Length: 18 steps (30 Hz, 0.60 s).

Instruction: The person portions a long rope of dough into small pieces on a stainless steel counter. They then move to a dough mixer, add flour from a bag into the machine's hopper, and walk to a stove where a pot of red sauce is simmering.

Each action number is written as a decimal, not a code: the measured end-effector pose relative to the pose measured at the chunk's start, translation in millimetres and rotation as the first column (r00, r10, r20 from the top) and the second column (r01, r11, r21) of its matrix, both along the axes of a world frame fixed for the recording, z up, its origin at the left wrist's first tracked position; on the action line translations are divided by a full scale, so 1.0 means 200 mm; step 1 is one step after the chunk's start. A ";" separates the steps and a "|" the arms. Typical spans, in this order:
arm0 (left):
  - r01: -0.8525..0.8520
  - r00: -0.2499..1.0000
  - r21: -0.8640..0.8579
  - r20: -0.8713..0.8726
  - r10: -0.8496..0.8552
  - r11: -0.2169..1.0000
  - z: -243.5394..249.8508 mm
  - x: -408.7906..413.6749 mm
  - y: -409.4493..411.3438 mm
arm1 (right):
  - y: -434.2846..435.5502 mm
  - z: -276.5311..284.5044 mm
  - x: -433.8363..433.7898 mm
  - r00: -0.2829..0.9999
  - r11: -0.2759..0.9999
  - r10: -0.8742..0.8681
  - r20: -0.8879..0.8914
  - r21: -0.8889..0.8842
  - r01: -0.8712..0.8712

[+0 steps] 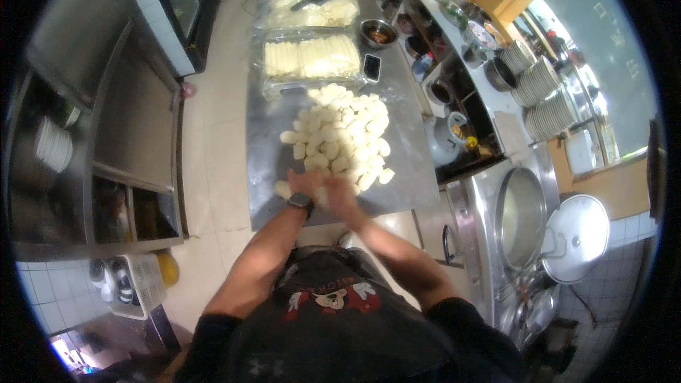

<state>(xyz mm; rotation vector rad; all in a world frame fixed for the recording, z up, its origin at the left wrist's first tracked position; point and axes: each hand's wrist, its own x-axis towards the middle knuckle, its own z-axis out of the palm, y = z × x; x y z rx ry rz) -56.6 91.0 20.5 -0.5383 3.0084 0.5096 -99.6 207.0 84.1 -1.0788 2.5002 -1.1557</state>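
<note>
A large heap of pale dough pieces (340,133) lies on a grey metal worktable (409,170). At the near edge of the heap are my left hand (307,185), with a dark watch on its wrist, and my right hand (339,194). The two hands are close together and blurred, so whether either one holds dough cannot be told. One dough piece (282,189) lies just left of my left hand. Beyond the heap, a tray of dough strips (311,58) is covered with clear plastic. Farther back, more pale dough (330,10) sits under plastic.
A phone (372,67) and a steel bowl with dark contents (379,33) stand at the table's right side. Stacked plates (550,114) line the right counter. A large pot (521,218) and a round lid (577,239) are at lower right; a white basket (141,282) is at lower left.
</note>
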 end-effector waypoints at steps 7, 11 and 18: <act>0.176 0.981 -0.032 0.090 -0.172 0.984 -0.15 0.25 0.08 | 0.06 -0.31 -0.44 0.756 0.952 -0.015 0.654 -0.222 0.211; 0.096 0.994 0.125 -0.056 -0.089 0.988 -0.23 0.31 0.01 | 0.12 -0.57 -0.11 0.947 0.998 0.063 0.314 -0.004 -0.065; 0.069 0.996 0.047 -0.063 -0.066 0.997 -0.17 0.39 0.00 | 0.05 -0.42 0.14 0.939 0.972 0.007 0.343 0.219 -0.087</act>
